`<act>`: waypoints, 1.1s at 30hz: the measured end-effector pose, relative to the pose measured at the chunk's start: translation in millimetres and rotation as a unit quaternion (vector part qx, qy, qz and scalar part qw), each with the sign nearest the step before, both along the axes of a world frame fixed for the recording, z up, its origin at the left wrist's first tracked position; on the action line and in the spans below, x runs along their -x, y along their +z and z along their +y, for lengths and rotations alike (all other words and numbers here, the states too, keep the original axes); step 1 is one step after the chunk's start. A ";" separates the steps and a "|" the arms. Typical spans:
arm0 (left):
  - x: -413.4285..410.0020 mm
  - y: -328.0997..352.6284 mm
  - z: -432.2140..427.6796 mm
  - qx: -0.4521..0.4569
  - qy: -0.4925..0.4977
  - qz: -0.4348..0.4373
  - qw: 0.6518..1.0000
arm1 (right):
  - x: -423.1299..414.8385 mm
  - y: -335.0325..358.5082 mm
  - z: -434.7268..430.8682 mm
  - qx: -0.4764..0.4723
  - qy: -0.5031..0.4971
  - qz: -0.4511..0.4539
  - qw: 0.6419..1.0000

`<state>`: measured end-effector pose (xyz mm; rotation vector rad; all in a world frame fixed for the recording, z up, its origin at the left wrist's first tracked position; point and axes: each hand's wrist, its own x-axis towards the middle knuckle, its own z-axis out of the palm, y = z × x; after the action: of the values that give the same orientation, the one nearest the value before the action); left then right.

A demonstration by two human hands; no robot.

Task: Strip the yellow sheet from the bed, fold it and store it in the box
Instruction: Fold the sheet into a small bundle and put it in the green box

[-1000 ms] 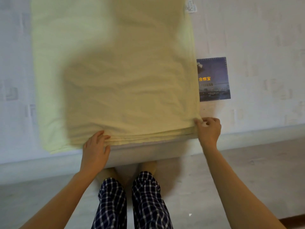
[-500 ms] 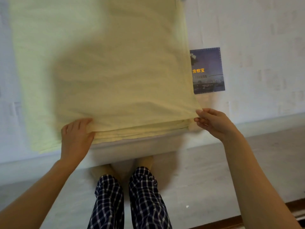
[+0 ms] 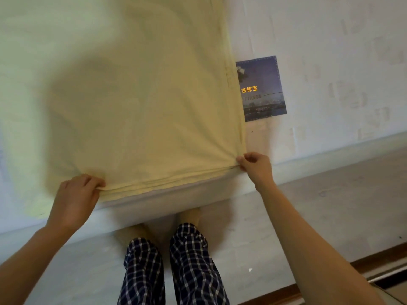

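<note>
The yellow sheet (image 3: 132, 95) lies folded into several layers on the white mattress (image 3: 319, 51), its stacked edges along the near side of the bed. My left hand (image 3: 76, 199) grips the layered edge near its left end, fingers curled over the top layer. My right hand (image 3: 255, 165) pinches the near right corner of the sheet, and the cloth gathers in creases toward it. No box is in view.
A blue label with orange characters (image 3: 261, 89) is fixed to the mattress just right of the sheet. My legs in checked trousers (image 3: 171, 267) stand against the bed's side. Pale floor (image 3: 341, 205) runs to the right, with a dark wooden strip (image 3: 378, 256) at the lower right.
My left hand went from lying flat on the edge to curling round it. My right hand closed on the corner and the cloth now puckers there. The view shifted slightly.
</note>
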<state>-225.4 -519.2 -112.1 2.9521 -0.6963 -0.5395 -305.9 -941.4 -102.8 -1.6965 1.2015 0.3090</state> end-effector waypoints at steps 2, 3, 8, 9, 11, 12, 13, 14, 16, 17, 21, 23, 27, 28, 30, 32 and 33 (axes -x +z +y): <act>1.0 0.2 -4.7 -0.014 0.015 0.004 1.000 | 0.2 1.2 5.1 0.055 0.026 0.011 0.998; 1.5 0.6 -5.7 -0.017 0.020 0.005 1.000 | 0.0 2.2 7.6 0.075 0.040 0.014 0.996; 4.0 0.5 -2.9 -0.018 0.035 0.011 0.999 | -7.5 4.3 18.9 0.115 0.094 0.058 0.987; 4.6 0.6 -2.6 -0.018 0.038 0.012 0.999 | -9.8 3.4 21.3 0.120 0.098 0.072 0.985; 6.0 0.7 -2.5 -0.017 0.045 0.014 0.999 | -14.4 1.4 26.6 0.126 0.089 0.105 0.982; 6.6 0.9 -3.0 -0.015 0.049 0.015 0.999 | -16.3 0.6 29.3 0.129 0.075 0.123 0.981; 7.0 1.3 -3.5 -0.014 0.053 0.016 0.998 | -17.6 0.0 31.5 0.132 0.059 0.138 0.980; 7.2 1.7 -4.0 -0.014 0.058 0.017 0.998 | -18.3 0.3 33.6 0.134 0.044 0.147 0.979; 6.8 2.3 -4.6 -0.014 0.064 0.021 0.998 | -17.6 1.3 36.2 0.139 0.030 0.147 0.979; 6.5 2.4 -4.3 -0.015 0.065 0.024 0.997 | -16.2 1.2 36.7 0.139 0.029 0.143 0.979; 6.6 4.6 -5.1 -0.030 0.074 0.039 0.996 | -13.1 3.7 36.1 0.130 0.004 0.125 0.983; 8.7 7.3 -9.9 -0.039 0.088 0.055 0.994 | -13.1 9.7 37.1 0.112 -0.051 0.098 0.987; 17.8 22.5 -40.1 0.008 0.086 0.051 0.995 | -18.6 45.9 29.8 0.004 -0.125 0.017 0.992; 20.6 29.1 -55.0 0.032 0.072 0.047 0.996 | -22.7 59.7 25.1 -0.042 -0.125 -0.002 0.991; 24.8 40.7 -91.5 0.080 0.036 0.042 0.995 | -36.0 91.6 16.9 -0.169 -0.147 -0.063 0.973; 24.1 46.1 -129.3 0.130 0.011 0.024 0.991 | -49.6 122.8 6.6 -0.302 -0.168 -0.138 0.928; 20.9 46.2 -144.1 0.148 0.015 0.010 0.989 | -54.9 135.9 0.5 -0.350 -0.154 -0.164 0.909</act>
<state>-246.3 -663.3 -65.9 2.6719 -0.6642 -0.4217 -251.1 -940.9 33.1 -0.8747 0.9294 0.2102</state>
